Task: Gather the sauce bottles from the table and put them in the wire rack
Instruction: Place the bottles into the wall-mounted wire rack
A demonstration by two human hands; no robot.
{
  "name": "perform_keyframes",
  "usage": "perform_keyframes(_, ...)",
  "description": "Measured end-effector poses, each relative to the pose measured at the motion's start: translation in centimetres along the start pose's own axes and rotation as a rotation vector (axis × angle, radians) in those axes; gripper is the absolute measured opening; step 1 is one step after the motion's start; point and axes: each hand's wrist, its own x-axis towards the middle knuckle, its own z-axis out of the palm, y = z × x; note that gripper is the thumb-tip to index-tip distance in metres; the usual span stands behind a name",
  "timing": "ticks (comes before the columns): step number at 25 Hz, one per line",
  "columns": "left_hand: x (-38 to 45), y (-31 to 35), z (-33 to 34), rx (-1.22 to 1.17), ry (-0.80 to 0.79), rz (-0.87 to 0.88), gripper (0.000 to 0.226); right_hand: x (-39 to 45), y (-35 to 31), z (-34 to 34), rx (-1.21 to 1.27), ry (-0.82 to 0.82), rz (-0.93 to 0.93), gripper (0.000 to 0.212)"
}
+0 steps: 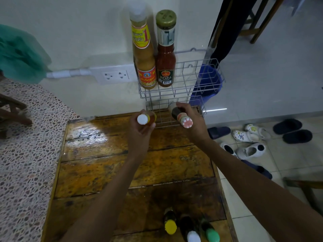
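Both hands grip a small bottle each, the left hand (139,131) an amber one (147,117), the right hand (192,123) a dark one (180,116), tilted toward the lower rack (174,109) at the tabletop's (104,163) far edge; three bottles (190,227) wait near

A small white-capped bottle (146,117) of amber sauce is gripped in the left hand (139,131), and a dark bottle with a pink-and-white cap (180,116) is gripped in the right hand (192,123), both being held at the far edge of the wooden table (104,163). Just beyond the two hands the lower tier of the wire rack (190,81) is seen, while above them, on its upper tier, a tall yellow sauce bottle (144,55) and a red ketchup bottle (165,56) are stood side by side. Behind the hands, at the near edge of the table, three more bottles are stood, capped in yellow (170,227), white (193,237) and green (212,234).
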Motion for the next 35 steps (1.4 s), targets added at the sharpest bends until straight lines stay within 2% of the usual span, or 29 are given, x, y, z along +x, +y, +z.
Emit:
perform_keyframes(4,1.7,-0.7,1.1,0.059,0.038,0.058,0.059,2.0,0.6,1.1,-0.179,-0.037,-0.095,0.07)
perform_keyframes(9,3.4,-1.7,2.4,0.195,0.014,0.052,0.056,4.7,1.2,2.5,-0.23,-0.1,-0.132,0.058)
perform_keyframes(17,7.5,-2.3,3.0,0.378,-0.027,0.03,0.062,8.3,2.2,3.9,-0.107,-0.292,0.076,0.055)
perform_keyframes(23,9.6,-3.6,3.3,0.382,-0.02,0.022,0.055,10.5,2.0,4.9,-0.204,-0.301,0.115,0.042)
perform_keyframes(27,10.2,-4.3,3.4,0.387,-0.006,0.024,0.05,10.3,2.0,5.1,-0.195,-0.275,0.101,0.062)
perform_keyframes(30,10.4,-4.5,3.5,0.372,0.032,0.039,0.048,9.9,2.0,5.3,-0.11,-0.195,0.066,0.059)
perform_keyframes(35,10.8,-4.6,3.5,0.382,0.054,0.053,0.048,10.0,2.1,5.4,-0.105,-0.154,0.087,0.057)
